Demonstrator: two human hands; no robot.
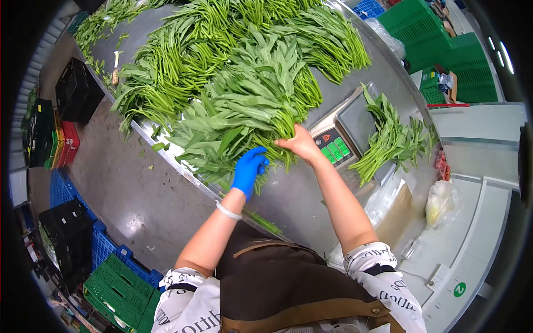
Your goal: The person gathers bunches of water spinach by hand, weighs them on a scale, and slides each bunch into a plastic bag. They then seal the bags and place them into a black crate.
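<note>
Long leafy green stalks (183, 61) cover much of the metal table (294, 205). My left hand (250, 169), in a blue glove, has its fingers bent against the stems at the near side of the pile. Bare, my right hand (301, 144) is wrapped round the stem ends of a leafy bunch (244, 111), just right of the glove. To the right stands a scale (333, 145) with a lit green display, and another bunch of greens (386, 139) lies across its plate.
A knife (115, 69) lies at the table's left edge. Green crates (449, 61) stand at the back right. Black crates (78, 89), blue crates (105, 244) and a green crate (119, 291) are on the floor at left. A plastic bag (442, 202) hangs at right.
</note>
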